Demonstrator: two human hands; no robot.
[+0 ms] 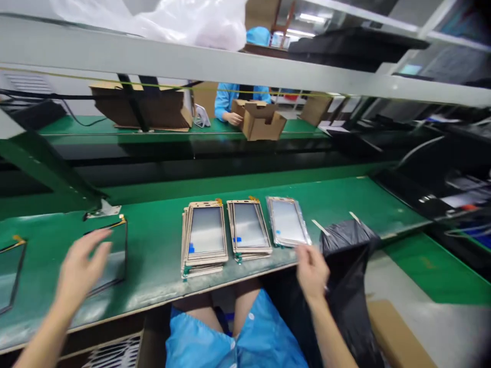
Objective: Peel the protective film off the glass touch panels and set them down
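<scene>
Garment [230, 345] below bench edge [153, 305], left hand [84, 263] spread by panel [115, 263], right hand [312, 272] grip unclear.

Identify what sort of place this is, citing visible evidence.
Probably an electronics workshop: stacked flat rectangular grey panels on a long green bench, and a blue-sleeved person opposite, at an open brown cardboard box.

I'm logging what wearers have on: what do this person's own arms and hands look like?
The left hand and right hand wear no gloves, and the visible forearms have no sleeves. Something small at the right wrist is too blurred to identify. The person wears a glossy blue fabric garment with pale round buttons.
</scene>
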